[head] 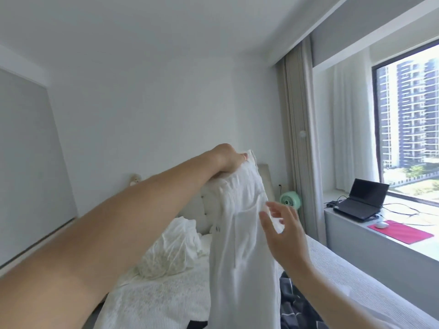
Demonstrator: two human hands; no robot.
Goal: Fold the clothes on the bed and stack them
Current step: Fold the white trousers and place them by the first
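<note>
A white garment (242,245) hangs in the air over the bed (156,302). My left hand (228,157) grips its top edge, raised high with the arm stretched out. My right hand (282,231) is at the garment's right side about halfway down, fingers spread and relaxed, just touching or very near the cloth. A dark patterned piece of clothing (297,305) lies on the bed below, partly hidden behind the hanging garment.
A crumpled white pillow (173,250) lies near the padded headboard (209,205). A mint fan (291,200) stands by the curtain. On the window ledge (380,245) sit a laptop (361,203), a mouse (381,224) and a red mat (401,231).
</note>
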